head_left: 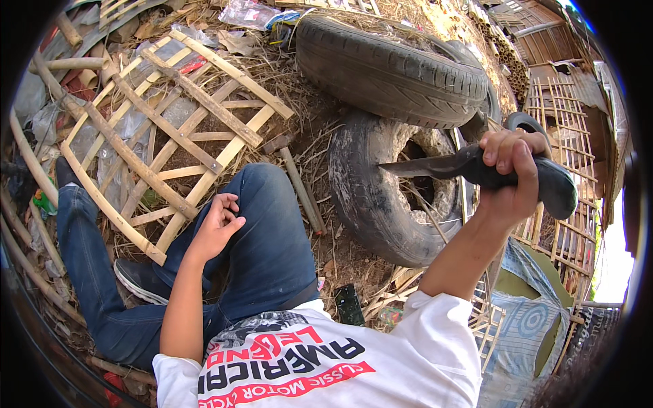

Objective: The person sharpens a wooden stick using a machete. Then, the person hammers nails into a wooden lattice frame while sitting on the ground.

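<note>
My right hand (511, 178) is raised at the right, shut on the dark handle of a big knife (435, 166) whose blade points left, in front of a worn tyre (371, 204) lying on the ground. My left hand (219, 223) rests loosely curled on my bent knee in blue jeans (272, 238) and holds nothing. I sit on the ground in a white printed T-shirt (408, 353).
A second tyre (388, 64) leans on the first. A bamboo lattice frame (170, 136) lies by my left leg; a hammer-like tool (299, 187) lies between it and the tyre. A black phone (349, 304) lies near my hip. More lattice panels (564, 129) and a blue cloth (530, 326) are at the right.
</note>
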Demonstrator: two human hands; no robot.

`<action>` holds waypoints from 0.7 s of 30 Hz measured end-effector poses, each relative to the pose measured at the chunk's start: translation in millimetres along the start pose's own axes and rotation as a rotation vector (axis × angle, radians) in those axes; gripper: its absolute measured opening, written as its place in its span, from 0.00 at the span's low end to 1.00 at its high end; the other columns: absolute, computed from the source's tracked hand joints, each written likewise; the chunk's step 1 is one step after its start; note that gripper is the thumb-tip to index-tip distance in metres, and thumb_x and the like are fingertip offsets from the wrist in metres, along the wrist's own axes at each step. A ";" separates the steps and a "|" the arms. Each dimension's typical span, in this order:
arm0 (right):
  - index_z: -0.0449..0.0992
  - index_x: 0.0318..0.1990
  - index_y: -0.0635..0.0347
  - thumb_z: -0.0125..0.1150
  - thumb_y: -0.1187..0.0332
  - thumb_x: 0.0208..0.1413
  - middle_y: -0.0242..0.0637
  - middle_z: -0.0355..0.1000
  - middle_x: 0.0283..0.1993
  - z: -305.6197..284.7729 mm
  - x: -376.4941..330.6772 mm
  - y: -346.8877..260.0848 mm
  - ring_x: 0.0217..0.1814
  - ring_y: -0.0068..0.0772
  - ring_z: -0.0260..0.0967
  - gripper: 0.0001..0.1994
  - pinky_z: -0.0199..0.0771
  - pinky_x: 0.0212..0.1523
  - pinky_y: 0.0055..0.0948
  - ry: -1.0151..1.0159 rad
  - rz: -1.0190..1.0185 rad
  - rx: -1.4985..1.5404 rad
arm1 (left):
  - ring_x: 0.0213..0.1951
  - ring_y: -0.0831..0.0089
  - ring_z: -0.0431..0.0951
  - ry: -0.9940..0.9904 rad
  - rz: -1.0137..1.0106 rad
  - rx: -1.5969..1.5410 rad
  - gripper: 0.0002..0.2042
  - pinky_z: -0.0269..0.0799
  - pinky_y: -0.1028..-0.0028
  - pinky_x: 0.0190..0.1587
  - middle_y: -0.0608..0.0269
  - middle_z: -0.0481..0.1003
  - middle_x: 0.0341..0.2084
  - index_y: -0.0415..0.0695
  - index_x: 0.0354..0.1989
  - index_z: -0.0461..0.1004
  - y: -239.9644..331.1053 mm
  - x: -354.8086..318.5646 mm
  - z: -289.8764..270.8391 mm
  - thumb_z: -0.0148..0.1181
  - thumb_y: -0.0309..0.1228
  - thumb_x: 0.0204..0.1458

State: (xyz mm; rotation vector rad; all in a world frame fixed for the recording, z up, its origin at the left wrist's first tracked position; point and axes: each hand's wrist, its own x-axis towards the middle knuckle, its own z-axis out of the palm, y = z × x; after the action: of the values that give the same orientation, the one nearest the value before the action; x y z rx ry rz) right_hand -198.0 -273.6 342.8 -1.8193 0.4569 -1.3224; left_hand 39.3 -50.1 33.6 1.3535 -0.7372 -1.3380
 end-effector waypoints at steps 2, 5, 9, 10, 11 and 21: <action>0.66 0.25 0.59 0.55 0.72 0.51 0.33 0.62 0.18 -16.2 -0.1 -3.3 0.23 0.31 0.63 0.06 0.67 0.37 0.37 0.021 -0.008 0.047 | 0.36 0.82 0.63 -0.012 0.007 -0.003 0.23 0.63 0.81 0.43 0.66 0.60 0.41 0.43 0.56 0.59 4.0 0.4 5.1 0.59 0.23 0.53; 0.66 0.26 0.59 0.53 0.71 0.52 0.33 0.61 0.18 -42.6 -9.8 -6.2 0.23 0.30 0.62 0.05 0.66 0.37 0.38 0.057 -0.033 0.100 | 0.36 0.82 0.63 -0.020 -0.005 0.002 0.23 0.63 0.81 0.44 0.67 0.61 0.41 0.44 0.56 0.60 1.8 2.3 7.4 0.59 0.23 0.53; 0.63 0.24 0.54 0.52 0.68 0.50 0.29 0.61 0.17 -69.5 -37.0 -19.5 0.22 0.28 0.61 0.06 0.65 0.36 0.35 0.099 -0.163 0.199 | 0.35 0.82 0.63 -0.012 -0.016 0.012 0.22 0.63 0.82 0.43 0.68 0.61 0.41 0.44 0.56 0.60 3.1 3.9 6.9 0.58 0.22 0.52; 0.63 0.23 0.53 0.52 0.68 0.50 0.28 0.61 0.16 -75.5 -42.6 -24.2 0.21 0.27 0.61 0.07 0.65 0.35 0.34 0.103 -0.211 0.228 | 0.35 0.82 0.63 -0.017 -0.017 0.000 0.22 0.62 0.82 0.43 0.68 0.60 0.41 0.44 0.56 0.60 2.7 5.1 7.4 0.58 0.22 0.52; 0.62 0.22 0.51 0.52 0.67 0.50 0.26 0.61 0.16 -80.0 -48.6 -26.7 0.20 0.26 0.61 0.08 0.64 0.35 0.32 0.113 -0.252 0.259 | 0.35 0.83 0.62 -0.024 -0.027 -0.006 0.22 0.61 0.81 0.44 0.68 0.60 0.41 0.44 0.56 0.60 2.0 4.6 6.9 0.57 0.22 0.52; 0.63 0.22 0.46 0.58 0.70 0.46 0.17 0.63 0.13 -66.9 -64.2 17.4 0.18 0.14 0.60 0.09 0.66 0.35 0.22 0.237 -0.305 0.778 | 0.36 0.82 0.62 0.023 -0.036 0.006 0.23 0.61 0.81 0.45 0.68 0.60 0.41 0.45 0.56 0.60 4.8 3.7 14.5 0.59 0.21 0.52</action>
State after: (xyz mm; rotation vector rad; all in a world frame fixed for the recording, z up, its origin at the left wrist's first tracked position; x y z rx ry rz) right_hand -280.3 -266.4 297.4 -1.1080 -0.2199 -1.6327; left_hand 27.3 -58.4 39.4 1.3903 -0.7045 -1.3479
